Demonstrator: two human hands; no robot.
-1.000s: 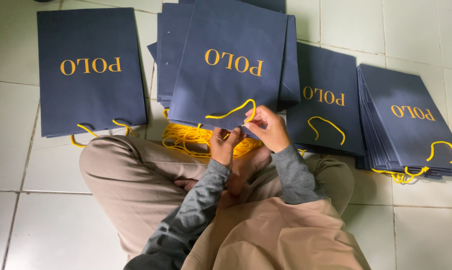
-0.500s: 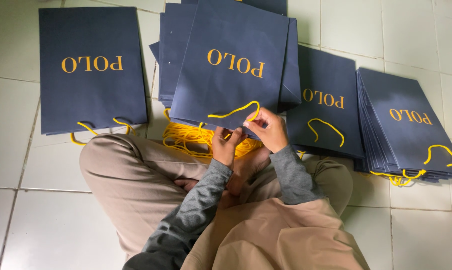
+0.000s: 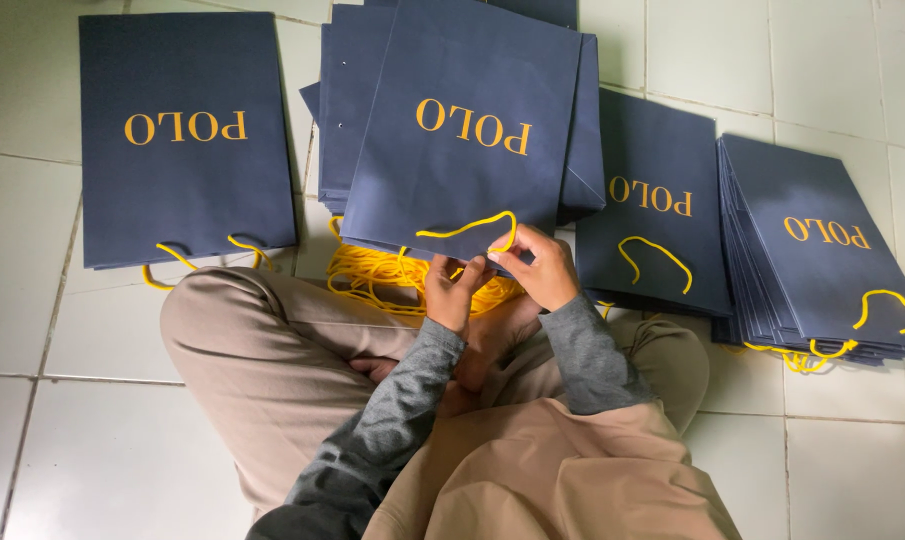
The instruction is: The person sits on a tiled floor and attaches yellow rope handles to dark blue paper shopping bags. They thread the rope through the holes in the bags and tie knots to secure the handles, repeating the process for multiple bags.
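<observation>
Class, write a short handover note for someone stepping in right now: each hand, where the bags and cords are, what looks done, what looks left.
Left hand: pinching the yellow cord at the near edge of the centre bag.
Right hand: fingers closed on the same cord loop at that bag's edge.
Loose cords: heaped on the floor under the centre bag, by the knees.
Done: bag at left, bag right of centre and the right stack show yellow handles.
Left: bags under the centre one show no handles; their count cannot be told.

Two hands [image 3: 492, 280], four groups of navy paper bags [image 3: 462, 140], one yellow cord heap [image 3: 382, 275].
</observation>
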